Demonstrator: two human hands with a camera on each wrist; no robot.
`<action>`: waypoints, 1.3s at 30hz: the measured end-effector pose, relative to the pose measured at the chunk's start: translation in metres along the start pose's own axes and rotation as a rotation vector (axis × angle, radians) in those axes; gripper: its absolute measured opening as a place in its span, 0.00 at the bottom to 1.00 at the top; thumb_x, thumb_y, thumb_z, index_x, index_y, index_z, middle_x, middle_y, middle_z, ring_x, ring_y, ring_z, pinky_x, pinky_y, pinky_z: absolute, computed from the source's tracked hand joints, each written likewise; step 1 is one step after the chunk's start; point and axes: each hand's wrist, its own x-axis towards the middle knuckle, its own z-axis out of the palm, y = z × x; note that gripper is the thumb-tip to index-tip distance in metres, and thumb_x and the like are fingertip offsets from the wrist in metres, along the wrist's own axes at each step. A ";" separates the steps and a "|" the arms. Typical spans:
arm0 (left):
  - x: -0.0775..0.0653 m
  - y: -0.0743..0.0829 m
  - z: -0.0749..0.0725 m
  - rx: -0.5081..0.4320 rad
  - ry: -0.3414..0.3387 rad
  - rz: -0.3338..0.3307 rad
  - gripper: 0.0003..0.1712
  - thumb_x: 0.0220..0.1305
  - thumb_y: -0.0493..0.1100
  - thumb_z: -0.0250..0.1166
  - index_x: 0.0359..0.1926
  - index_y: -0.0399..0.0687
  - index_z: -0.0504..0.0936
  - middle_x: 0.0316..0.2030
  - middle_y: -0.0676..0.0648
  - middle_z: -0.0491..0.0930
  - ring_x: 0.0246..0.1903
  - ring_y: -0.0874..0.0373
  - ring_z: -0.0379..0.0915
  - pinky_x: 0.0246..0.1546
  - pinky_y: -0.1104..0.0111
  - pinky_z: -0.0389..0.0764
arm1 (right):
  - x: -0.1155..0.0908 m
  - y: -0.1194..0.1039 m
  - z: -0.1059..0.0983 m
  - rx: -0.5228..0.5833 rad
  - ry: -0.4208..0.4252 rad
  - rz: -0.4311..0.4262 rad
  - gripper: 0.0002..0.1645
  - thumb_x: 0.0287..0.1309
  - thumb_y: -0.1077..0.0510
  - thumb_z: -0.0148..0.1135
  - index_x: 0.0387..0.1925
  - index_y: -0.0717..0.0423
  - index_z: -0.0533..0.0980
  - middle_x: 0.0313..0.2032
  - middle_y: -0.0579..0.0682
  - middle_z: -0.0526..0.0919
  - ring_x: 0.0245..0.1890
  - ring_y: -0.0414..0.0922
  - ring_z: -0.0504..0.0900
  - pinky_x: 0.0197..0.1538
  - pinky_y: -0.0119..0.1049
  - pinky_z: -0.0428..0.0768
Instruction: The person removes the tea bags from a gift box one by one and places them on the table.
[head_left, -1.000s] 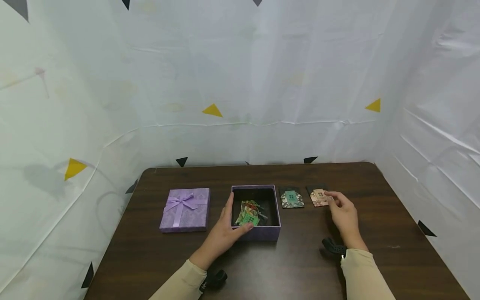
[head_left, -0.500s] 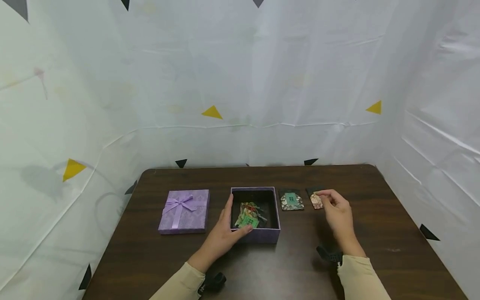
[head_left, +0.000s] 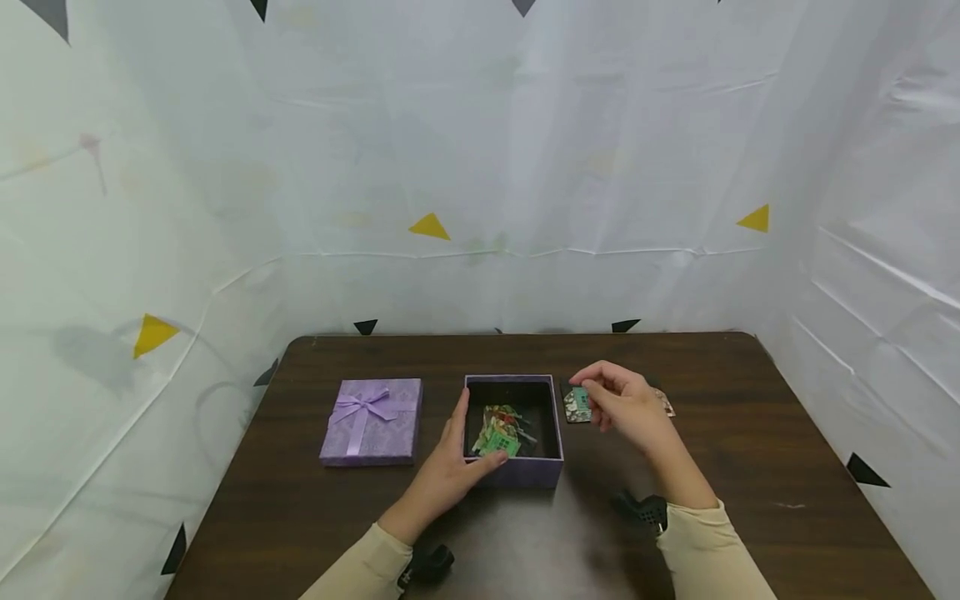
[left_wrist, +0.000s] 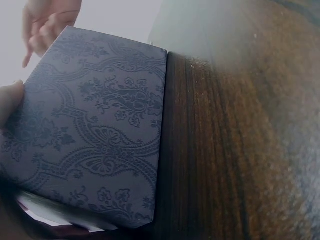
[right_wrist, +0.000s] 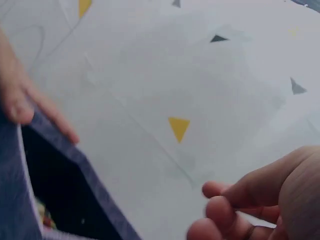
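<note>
Purple box (head_left: 525,476) is being supported by the brown table (head_left: 525,554), between the left hand (head_left: 444,467) and the right hand (head_left: 618,404). From the left, one lid (head_left: 393,433) with one ribbon bow (head_left: 363,407) is being seen first, well apart from the box. Next, the left front corner of the box is being grasped by the left hand; in the left wrist view this hand is being mostly cut off at the frame's edge. Inside the box, at least one colourful packet (head_left: 500,429) with a green label is being shown, but an exact count is being prevented by the overlapping colours. Two more packets are being counted on the table, to the right. One dark packet (head_left: 576,410), just beside the box, is being partly covered by the right hand, whose fingers are being held bent. Whether something is being pinched by them, or whether this packet is being touched, cannot be told. Farther right, one tan packet (head_left: 665,402) is being mostly hidden behind the same hand.
</note>
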 end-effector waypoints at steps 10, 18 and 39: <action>0.003 -0.001 0.002 0.006 0.015 0.000 0.67 0.65 0.69 0.75 0.88 0.83 0.35 0.87 0.41 0.51 0.79 0.29 0.63 0.71 0.27 0.68 | 0.017 -0.014 0.035 0.124 -0.171 0.044 0.15 0.81 0.58 0.62 0.57 0.66 0.81 0.39 0.61 0.85 0.35 0.52 0.89 0.41 0.42 0.91; 0.004 -0.001 0.002 0.004 0.005 0.000 0.67 0.65 0.70 0.74 0.88 0.81 0.34 0.87 0.41 0.52 0.77 0.30 0.65 0.70 0.28 0.69 | 0.032 -0.012 0.052 0.141 -0.266 0.129 0.16 0.82 0.56 0.61 0.56 0.67 0.81 0.42 0.62 0.86 0.36 0.50 0.91 0.45 0.44 0.92; 0.002 -0.001 0.000 0.015 -0.008 -0.006 0.66 0.67 0.71 0.72 0.87 0.85 0.33 0.87 0.41 0.51 0.77 0.30 0.67 0.69 0.27 0.70 | 0.068 -0.007 0.079 -0.047 -0.503 0.253 0.26 0.81 0.52 0.62 0.65 0.69 0.79 0.56 0.67 0.88 0.56 0.61 0.90 0.61 0.52 0.88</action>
